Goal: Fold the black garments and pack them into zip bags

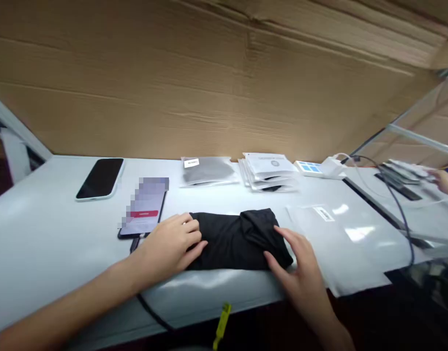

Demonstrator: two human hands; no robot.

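A folded black cloth garment (pixel 227 241) lies flat near the front edge of the white table, its right end folded over in a loose, rumpled flap. On its left end rests my left hand (pixel 182 239), fingers curled in and thumb stretched along the fabric, closed on that edge. My right hand (pixel 300 263) holds the right end between thumb and fingers, which stand somewhat apart with cloth between them. Just beyond my left hand is a phone with a lit screen (pixel 145 202). To the right of the garment lies a clear plastic bag (pixel 333 248) with a white label.
At the back are a flat bagged dark item (pixel 209 171) and a stack of white packets (pixel 269 171). A dark-screened phone (pixel 101 179) lies left. A white power strip (pixel 311 168) with cables stands right. Another person's hand (pixel 445 183) reaches in at far right. A cardboard wall (pixel 154 87) rises behind.
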